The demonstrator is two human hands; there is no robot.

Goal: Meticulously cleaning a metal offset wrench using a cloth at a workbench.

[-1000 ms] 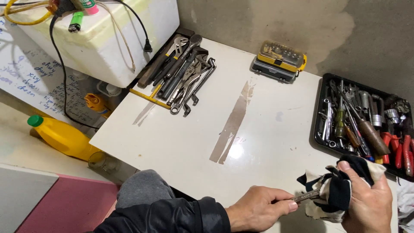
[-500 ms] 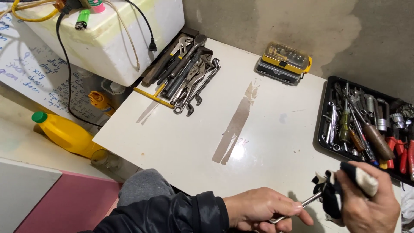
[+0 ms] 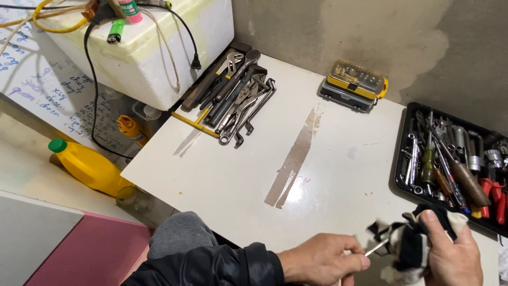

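Observation:
My left hand (image 3: 323, 260) is at the table's near edge, pinching one end of a thin metal tool (image 3: 377, 247). My right hand (image 3: 450, 254) grips a black and white rag (image 3: 407, 244) wrapped around the tool's other end. Only a short shiny length of the tool shows between the two hands. Both hands hover just above the white tabletop (image 3: 264, 159), in front of a black tray (image 3: 398, 159) holding several hand tools.
A pile of pliers and wrenches (image 3: 235, 98) lies at the table's far left beside a white foam box (image 3: 143, 47) with cables. A yellow bit case (image 3: 354, 79) sits at the back. On the floor to the left stands a yellow bottle (image 3: 87, 167).
The view has drifted so everything sits lower and to the right. The rag has slid along the tool, and less of the tool's shaft shows between my hands.

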